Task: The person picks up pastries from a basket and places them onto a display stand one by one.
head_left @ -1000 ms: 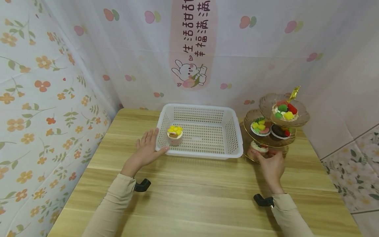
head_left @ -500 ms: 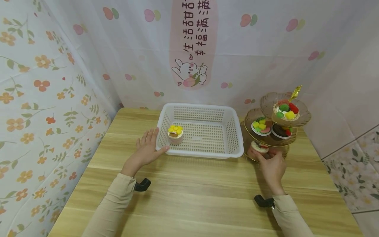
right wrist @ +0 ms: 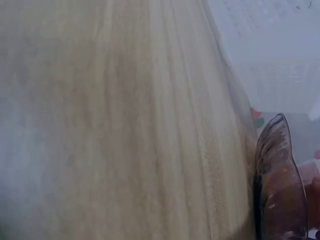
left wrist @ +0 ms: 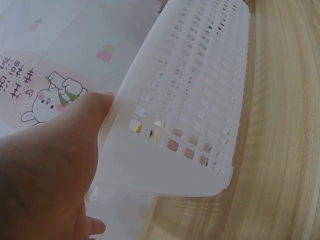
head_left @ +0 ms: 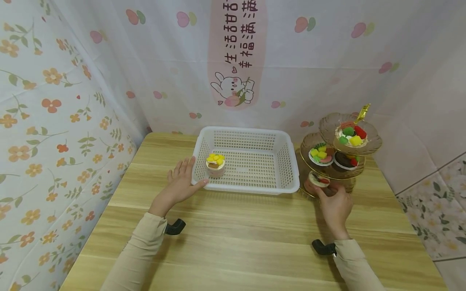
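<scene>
My left hand (head_left: 178, 186) rests against the left end of a white plastic basket (head_left: 251, 188), fingers spread and thumb on its front rim. Inside, near that end, stands a cupcake with yellow cubes on top (head_left: 215, 165). At the right, my right hand (head_left: 336, 207) holds a cupcake with cream and red topping (head_left: 317, 182) between thumb and fingers, at the bottom tier of a clear, gold-rimmed three-tier stand (head_left: 375, 147). Its fingertips are partly hidden. The left wrist view shows my thumb (left wrist: 102, 102) at the basket rim; the right wrist view does not show my hand.
The middle tier carries a fruit-topped cupcake (head_left: 320, 155) and a dark one (head_left: 345, 161). Another fruit-topped cupcake (head_left: 350, 135) sits on the top tier, beside a gold handle (head_left: 362, 113). Printed curtains (head_left: 164, 68) hang behind the wooden table (head_left: 236, 242).
The cupcake in my right hand has shifted slightly and tilted, with more of its red topping showing. My left hand and the basket stay in place.
</scene>
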`<state>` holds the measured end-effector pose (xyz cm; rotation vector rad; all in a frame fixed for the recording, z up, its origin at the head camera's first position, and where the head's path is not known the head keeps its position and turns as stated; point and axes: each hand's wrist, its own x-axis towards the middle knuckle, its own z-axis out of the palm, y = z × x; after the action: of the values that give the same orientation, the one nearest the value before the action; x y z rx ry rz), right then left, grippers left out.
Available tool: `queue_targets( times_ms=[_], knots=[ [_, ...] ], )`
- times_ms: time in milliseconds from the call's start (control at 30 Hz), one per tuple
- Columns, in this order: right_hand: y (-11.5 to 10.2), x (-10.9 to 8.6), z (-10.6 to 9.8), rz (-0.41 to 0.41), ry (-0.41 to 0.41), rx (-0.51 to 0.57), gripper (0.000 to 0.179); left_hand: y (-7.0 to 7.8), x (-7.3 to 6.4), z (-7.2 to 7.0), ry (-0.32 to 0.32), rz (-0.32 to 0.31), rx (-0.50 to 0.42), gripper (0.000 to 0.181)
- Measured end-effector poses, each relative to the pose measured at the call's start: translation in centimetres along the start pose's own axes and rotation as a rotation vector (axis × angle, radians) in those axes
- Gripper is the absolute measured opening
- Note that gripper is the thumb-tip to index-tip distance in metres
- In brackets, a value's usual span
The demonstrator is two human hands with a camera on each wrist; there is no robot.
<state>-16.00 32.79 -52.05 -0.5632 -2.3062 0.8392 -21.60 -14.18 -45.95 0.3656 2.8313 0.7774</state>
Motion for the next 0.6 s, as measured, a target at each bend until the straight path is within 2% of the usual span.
queue_targets(
  times_ms=[200,367,467,600],
  knots=[
    [0.6,0.3,0.7,-0.061,0.042,-0.014,0.028,-0.1,0.0,-0.1,-0.002,-0.002,0.001,0.1],
    [0.6,0.1,0.8,-0.105,0.045,-0.035,0.023,-0.1,0.0,-0.1,-0.004,-0.003,0.007,0.1],
    [-0.1,-0.3,0.2,-0.114,0.019,-0.036,0.023,-0.1,0.0,-0.1,-0.006,-0.003,0.011,0.1],
    [-2.6,-0.8,-1.0,-0.197,-0.056,-0.027,0.02,-0.1,0.0,-0.1,-0.005,-0.004,0.012,0.1]
  ],
)
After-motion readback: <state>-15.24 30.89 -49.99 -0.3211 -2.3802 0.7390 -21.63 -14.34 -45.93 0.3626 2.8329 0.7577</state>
